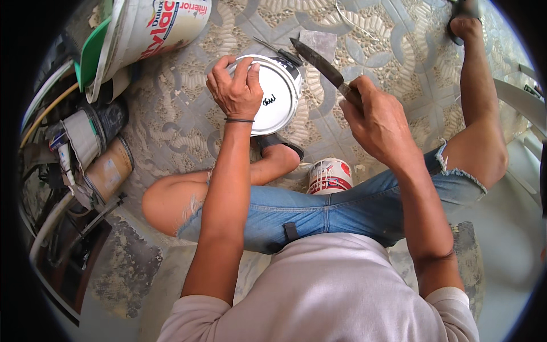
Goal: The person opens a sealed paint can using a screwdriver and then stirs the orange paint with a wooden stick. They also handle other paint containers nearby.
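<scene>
A round paint can (279, 108) with a white lid, marked with dark handwriting, stands on the floor in front of me. My left hand (235, 88) lies over its left side, with the fingers bent onto the lid near the far rim. Up and to the right of the can, my right hand (379, 117) is closed round the handle of a knife (320, 61). The dark blade points away and to the left, apart from the lid. Just beyond the can's far rim is a thin tool with a dark handle (289, 56), perhaps a screwdriver, partly hidden.
A large white paint bucket (182, 25) and a green plastic piece (91, 54) are at the far left. Several containers, including a brown can (109, 171), crowd the left. A small red-and-white tub (330, 175) sits between my legs. A grey square (319, 45) lies beyond the knife.
</scene>
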A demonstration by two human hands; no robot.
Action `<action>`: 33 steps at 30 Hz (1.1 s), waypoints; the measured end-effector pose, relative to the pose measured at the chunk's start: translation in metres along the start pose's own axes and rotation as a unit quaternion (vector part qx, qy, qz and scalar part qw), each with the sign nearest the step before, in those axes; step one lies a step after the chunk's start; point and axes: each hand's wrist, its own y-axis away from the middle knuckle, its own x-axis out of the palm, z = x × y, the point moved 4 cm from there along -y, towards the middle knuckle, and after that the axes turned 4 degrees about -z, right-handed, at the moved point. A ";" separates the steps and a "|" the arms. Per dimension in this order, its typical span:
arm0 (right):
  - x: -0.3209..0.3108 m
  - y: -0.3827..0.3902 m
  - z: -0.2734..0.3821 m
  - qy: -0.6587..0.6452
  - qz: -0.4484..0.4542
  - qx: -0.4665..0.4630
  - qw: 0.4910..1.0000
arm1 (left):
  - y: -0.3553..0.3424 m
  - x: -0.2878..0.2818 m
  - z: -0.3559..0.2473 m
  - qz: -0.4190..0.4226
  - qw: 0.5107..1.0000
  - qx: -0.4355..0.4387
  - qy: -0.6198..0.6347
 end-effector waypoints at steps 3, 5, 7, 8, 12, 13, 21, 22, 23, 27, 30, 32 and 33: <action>-0.007 0.001 0.000 -0.046 0.002 -0.013 0.999 | -0.003 0.003 -0.002 0.014 1.000 0.009 0.010; -0.014 -0.004 0.007 -0.054 0.048 -0.036 0.997 | -0.006 0.011 0.007 0.021 0.997 -0.029 0.073; -0.014 -0.008 0.012 -0.028 0.053 -0.067 0.996 | -0.007 0.015 0.012 0.033 0.990 -0.064 0.120; -0.012 -0.008 0.013 0.001 0.035 -0.087 0.996 | -0.008 0.017 0.014 0.039 0.985 -0.081 0.145; -0.009 -0.016 0.017 0.053 0.014 -0.115 0.992 | -0.010 0.013 0.011 0.029 0.984 -0.087 0.154; -0.009 -0.018 0.020 0.061 0.018 -0.121 0.991 | -0.011 0.012 0.010 0.020 0.984 -0.082 0.156; 0.005 -0.026 0.034 0.150 0.028 -0.144 0.978 | -0.011 0.009 0.011 -0.001 0.984 -0.087 0.158; 0.006 -0.026 0.036 0.159 0.028 -0.142 0.977 | -0.010 0.010 0.011 -0.004 0.983 -0.087 0.159; 0.008 -0.025 0.039 0.167 0.027 -0.140 0.976 | -0.010 0.010 0.011 -0.007 0.983 -0.086 0.161; 0.009 -0.024 0.053 0.247 0.071 -0.164 0.953 | -0.008 0.009 0.014 -0.009 0.983 -0.085 0.162; 0.006 -0.033 0.071 0.282 0.092 -0.192 0.935 | -0.007 0.009 0.015 -0.020 0.980 -0.096 0.173; 0.001 -0.045 0.086 0.324 0.110 -0.209 0.916 | -0.006 0.009 0.015 -0.028 0.978 -0.099 0.182; -0.001 -0.050 0.095 0.345 0.118 -0.217 0.905 | -0.006 0.009 0.015 -0.033 0.977 -0.101 0.186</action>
